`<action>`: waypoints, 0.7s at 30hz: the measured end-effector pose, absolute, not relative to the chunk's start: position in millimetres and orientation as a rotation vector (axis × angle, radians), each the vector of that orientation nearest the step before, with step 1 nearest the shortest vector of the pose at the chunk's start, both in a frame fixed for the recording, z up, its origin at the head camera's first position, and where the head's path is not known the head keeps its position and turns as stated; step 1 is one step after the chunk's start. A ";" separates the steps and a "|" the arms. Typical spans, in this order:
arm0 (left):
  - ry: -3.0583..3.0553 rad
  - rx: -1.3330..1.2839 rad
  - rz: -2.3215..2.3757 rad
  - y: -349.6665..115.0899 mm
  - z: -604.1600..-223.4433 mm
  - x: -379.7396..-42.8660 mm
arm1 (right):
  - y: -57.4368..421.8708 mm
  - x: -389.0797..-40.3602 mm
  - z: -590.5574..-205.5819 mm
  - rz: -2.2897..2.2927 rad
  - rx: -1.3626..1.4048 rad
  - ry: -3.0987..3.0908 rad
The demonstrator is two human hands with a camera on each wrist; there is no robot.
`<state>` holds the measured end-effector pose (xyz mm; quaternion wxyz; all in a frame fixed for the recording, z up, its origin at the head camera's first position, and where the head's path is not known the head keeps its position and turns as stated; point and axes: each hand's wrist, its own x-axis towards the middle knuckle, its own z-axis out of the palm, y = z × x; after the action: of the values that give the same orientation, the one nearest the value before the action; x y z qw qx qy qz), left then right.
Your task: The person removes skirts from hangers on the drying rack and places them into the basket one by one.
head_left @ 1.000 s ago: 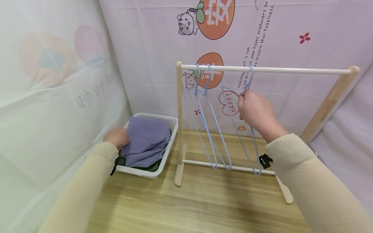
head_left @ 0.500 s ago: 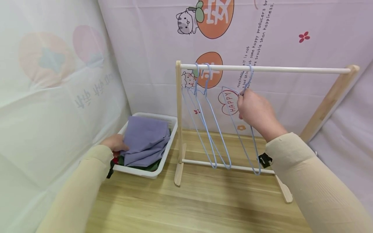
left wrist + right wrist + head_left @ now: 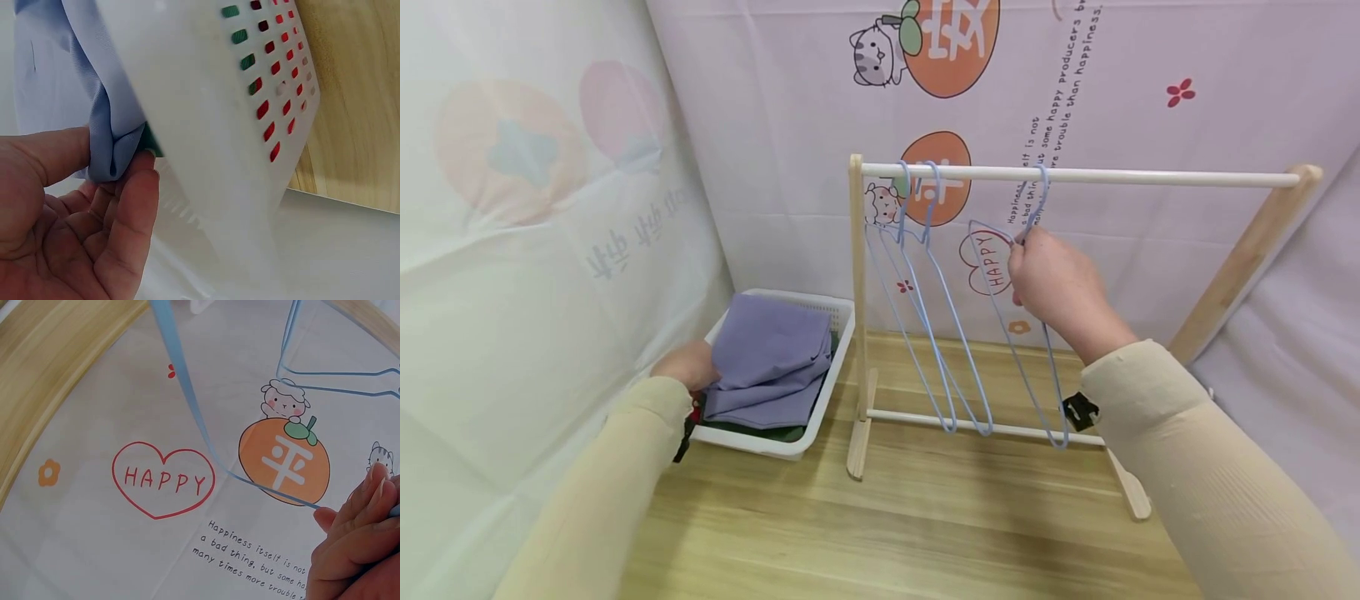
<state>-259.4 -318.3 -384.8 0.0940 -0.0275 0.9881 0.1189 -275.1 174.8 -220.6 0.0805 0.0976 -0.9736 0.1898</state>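
Folded bluish-purple cloth (image 3: 767, 350) lies on top in a white plastic basket (image 3: 844, 333) at the left. My left hand (image 3: 687, 365) is at the basket's left side; in the left wrist view its thumb and fingers pinch the folded edge of the cloth (image 3: 103, 100). My right hand (image 3: 1056, 279) grips a light blue hanger (image 3: 1000, 304) just below its hook, which sits over the rack's white rail (image 3: 1150, 177). The right wrist view has the fingers curled round the hanger's wire (image 3: 200, 425). Green and red cloth shows beneath the purple one.
Two more blue hangers (image 3: 936, 333) hang near the left post (image 3: 860, 292) of the wooden rack. The basket stands just left of that post. A printed white curtain (image 3: 790, 150) closes off the back and sides. Wooden tabletop (image 3: 925, 525) lies in front.
My left hand has shifted slightly left and down at the basket, and the purple cloth's near-left edge has slid a little left with it. The right hand stays on the hanger.
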 end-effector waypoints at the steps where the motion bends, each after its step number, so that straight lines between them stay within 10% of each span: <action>1: 2.928 -0.085 0.346 -318.0 -385.1 -258.9 | 174.9 -274.7 -220.4 0.567 0.294 -2.910; 21: 3.068 -0.269 0.358 -288.8 -366.6 -253.8 | 171.6 -273.8 -218.3 0.609 0.274 -2.922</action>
<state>-253.8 -288.8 -366.6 0.0204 -0.0869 0.9893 0.1155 -273.8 171.6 -218.3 0.0719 0.0911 -0.9724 0.2026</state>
